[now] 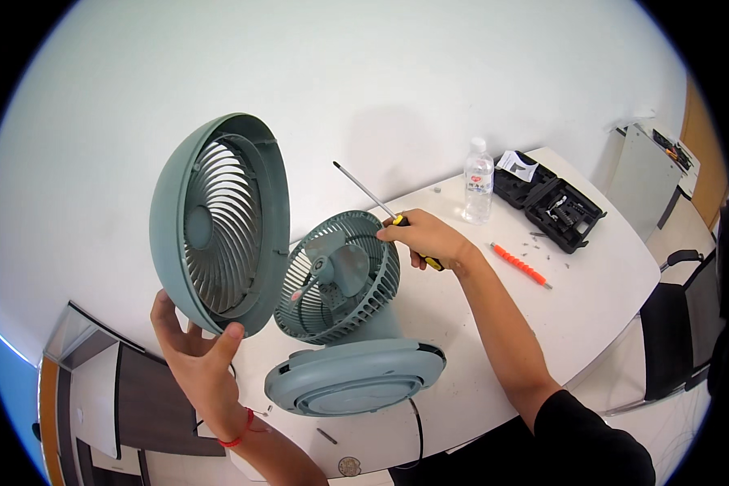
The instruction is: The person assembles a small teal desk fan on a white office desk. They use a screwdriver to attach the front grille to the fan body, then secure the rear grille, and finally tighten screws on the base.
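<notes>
My left hand [198, 356] has a half-open grip, thumb and fingertips cupping the lower rim of the detached front grille [219, 223], held upright just left of the fan body [340, 279]; my right hand [425, 235] is closed around the yellow-handled screwdriver [377, 202], fingertips touching the fan body's upper right rim; fan body stands tilted on its round base [355, 377] on the worktop [591, 300]; the clear bottle [478, 190] is well right of the fan.

toolbox [552, 202] contents too small to tell
</notes>
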`<state>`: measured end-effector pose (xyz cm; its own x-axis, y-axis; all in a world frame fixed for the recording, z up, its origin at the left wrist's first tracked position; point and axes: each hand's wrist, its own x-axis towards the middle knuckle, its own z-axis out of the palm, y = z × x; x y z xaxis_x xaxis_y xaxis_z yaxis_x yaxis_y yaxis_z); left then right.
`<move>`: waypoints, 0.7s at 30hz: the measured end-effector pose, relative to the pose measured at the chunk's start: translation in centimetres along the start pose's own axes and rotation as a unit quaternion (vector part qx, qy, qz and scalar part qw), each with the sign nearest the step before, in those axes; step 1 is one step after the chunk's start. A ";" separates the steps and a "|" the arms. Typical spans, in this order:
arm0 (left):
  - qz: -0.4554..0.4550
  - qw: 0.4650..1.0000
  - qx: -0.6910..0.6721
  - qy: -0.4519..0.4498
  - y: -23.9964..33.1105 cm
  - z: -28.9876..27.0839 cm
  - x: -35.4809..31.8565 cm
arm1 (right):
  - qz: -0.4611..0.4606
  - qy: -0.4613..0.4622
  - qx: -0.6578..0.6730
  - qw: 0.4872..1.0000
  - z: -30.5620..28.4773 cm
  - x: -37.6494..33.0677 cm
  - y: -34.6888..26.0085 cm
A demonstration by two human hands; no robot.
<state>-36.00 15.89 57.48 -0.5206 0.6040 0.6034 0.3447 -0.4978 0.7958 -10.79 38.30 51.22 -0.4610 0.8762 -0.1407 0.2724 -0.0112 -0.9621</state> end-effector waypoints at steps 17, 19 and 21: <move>0.174 0.979 -0.044 0.095 5.2 7.1 -9.5 | 0.017 0.055 0.257 0.965 -0.3 -8.6 7.8; 0.170 0.978 -0.011 0.118 5.1 8.0 -10.5 | 0.006 0.090 0.275 0.957 1.0 -10.4 8.3; 0.155 0.979 -0.027 0.132 4.9 8.4 -11.0 | -0.014 0.130 0.307 0.943 2.6 -12.6 9.1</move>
<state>-22.01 12.08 55.17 -0.5837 0.2404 0.7756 0.4800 -0.6683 0.5683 -4.73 25.85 43.64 -0.2159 0.9680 -0.1276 -0.3140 -0.1926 -0.9297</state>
